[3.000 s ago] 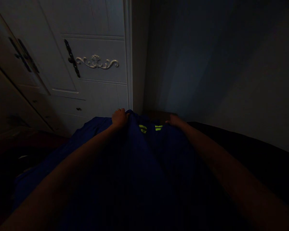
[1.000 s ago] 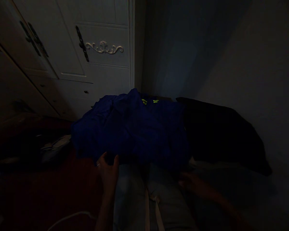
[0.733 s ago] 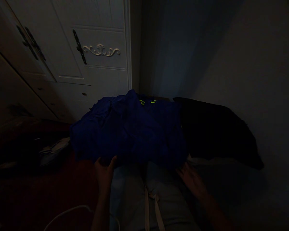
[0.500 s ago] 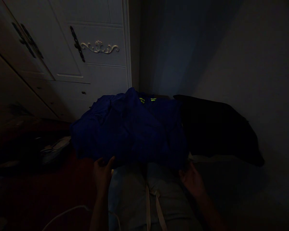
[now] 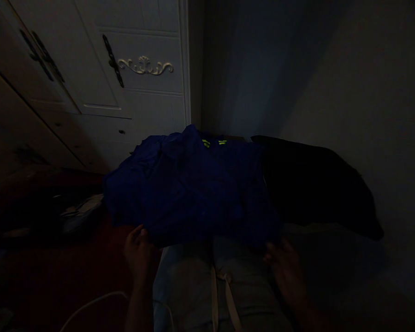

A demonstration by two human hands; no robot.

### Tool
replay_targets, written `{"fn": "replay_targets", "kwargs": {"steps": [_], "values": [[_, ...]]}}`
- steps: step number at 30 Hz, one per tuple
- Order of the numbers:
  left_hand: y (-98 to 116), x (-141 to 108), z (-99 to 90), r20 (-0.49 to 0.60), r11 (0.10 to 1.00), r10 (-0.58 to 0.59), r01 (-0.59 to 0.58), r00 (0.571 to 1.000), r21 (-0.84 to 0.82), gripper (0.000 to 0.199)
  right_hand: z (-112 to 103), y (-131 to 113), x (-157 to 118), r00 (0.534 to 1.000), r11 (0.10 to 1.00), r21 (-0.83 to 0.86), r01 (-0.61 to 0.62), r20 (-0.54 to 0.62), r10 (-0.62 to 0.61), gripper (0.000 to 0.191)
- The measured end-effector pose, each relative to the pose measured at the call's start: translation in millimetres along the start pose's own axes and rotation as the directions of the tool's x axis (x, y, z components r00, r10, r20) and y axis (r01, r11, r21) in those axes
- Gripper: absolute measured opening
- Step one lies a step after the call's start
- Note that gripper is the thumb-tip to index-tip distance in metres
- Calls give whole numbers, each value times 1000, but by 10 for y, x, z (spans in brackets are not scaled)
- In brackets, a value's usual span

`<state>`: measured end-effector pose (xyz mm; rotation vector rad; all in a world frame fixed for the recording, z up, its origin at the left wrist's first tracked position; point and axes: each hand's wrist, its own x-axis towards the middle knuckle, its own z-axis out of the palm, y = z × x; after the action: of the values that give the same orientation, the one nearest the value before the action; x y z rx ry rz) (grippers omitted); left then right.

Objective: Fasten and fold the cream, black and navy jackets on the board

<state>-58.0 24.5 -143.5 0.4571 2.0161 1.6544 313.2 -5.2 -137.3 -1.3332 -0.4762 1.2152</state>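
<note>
A dark blue garment [image 5: 193, 189] with small yellow-green stripes near its far edge lies spread out in front of me, its near edge reaching over my lap. My left hand [image 5: 139, 253] pinches the near left part of that edge between thumb and fingers. At the near right corner, my right hand [image 5: 286, 269] has its fingers closed on the cloth, though darkness blurs the exact grip. The cloth between both hands looks fairly flat, with creases toward the far left.
A black cloth item [image 5: 318, 184] lies right of the garment, by the wall [image 5: 376, 92]. A white cabinet [image 5: 152, 101] with dark handles stands behind. Dark items [image 5: 72, 212] lie on the red floor [image 5: 107, 258] at left, and a white cable [image 5: 93, 302] runs nearby.
My hands have moved farther apart, the left one leftward and the right one rightward. The garment's near edge has been drawn wider and a little toward me.
</note>
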Motion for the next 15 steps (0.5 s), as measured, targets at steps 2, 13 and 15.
{"fn": "replay_targets", "kwargs": {"steps": [2,13,15], "values": [[-30,38,21,-4,1000,4,-4,1000,1,45,-70,-198,-169,994,976,-205,73,-66,-88,80],[147,12,102,-67,986,-164,161,984,-42,45,-708,-617,-265,376,-157,-729,666,510,-774,30],[231,-22,70,-51,982,-188,189,981,20,44,-992,-729,-50,362,-173,-689,704,558,-747,32]]}}
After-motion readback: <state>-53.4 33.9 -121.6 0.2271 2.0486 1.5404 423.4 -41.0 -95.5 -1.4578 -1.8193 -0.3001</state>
